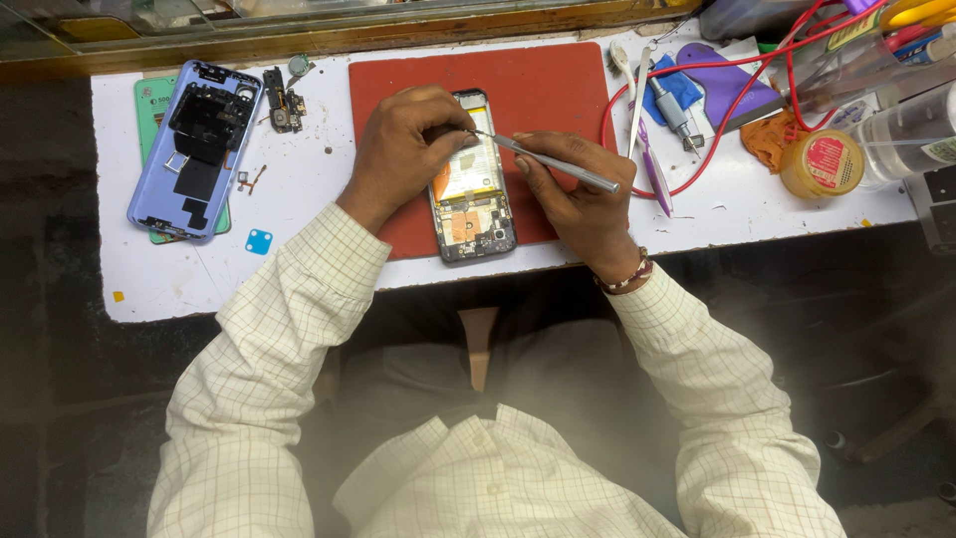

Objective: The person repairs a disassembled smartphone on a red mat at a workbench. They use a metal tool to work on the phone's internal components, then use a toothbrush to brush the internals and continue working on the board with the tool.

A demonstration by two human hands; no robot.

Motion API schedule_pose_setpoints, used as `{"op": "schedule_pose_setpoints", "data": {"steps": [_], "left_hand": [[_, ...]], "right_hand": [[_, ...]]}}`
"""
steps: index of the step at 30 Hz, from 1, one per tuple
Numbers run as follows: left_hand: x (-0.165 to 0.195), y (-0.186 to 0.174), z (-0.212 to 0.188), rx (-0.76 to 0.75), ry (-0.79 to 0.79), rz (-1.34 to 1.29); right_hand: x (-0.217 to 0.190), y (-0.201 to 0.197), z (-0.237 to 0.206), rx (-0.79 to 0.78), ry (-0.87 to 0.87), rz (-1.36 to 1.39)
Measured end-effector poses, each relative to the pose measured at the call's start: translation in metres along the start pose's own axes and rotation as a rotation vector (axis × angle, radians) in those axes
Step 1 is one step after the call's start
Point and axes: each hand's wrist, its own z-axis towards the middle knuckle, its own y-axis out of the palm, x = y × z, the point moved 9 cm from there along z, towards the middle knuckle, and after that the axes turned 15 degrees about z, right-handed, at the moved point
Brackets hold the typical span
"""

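hands (403,144) (578,194) over opened phone (471,189)

Phone-repair workshop: opened phones (472,179), tools (652,159).

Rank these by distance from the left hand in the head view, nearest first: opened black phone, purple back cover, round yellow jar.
1. Opened black phone: under the left hand, on the red mat.
2. Purple back cover: farther out on the left of the bench.
3. Round yellow jar: far right, past the right hand.
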Motion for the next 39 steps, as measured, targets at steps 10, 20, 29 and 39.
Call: {"op": "schedule_pose_setpoints", "data": {"steps": [10, 20, 29, 39], "left_hand": [[0.0000, -0.0003, -0.0004, 0.004, -0.003, -0.010], [0.0001, 0.0006, 0.0000, 0.002, 0.007, 0.006], [-0.0003, 0.0003, 0.0003, -0.004, -0.003, -0.008], [-0.0021, 0.0002, -0.0008, -0.006, -0.010, 0.004]], "right_hand": [[-0.0017, 0.0012, 0.0004, -0.004, 0.002, -0.026], [0.0008, 0.0026, 0.0001, -0.015, 0.035, -0.001], [-0.0012, 0.0030, 0.0017, -0.021, 0.012, -0.021], [-0.0009, 0.0037, 0.0038, -0.046, 0.022, -0.066]]}}
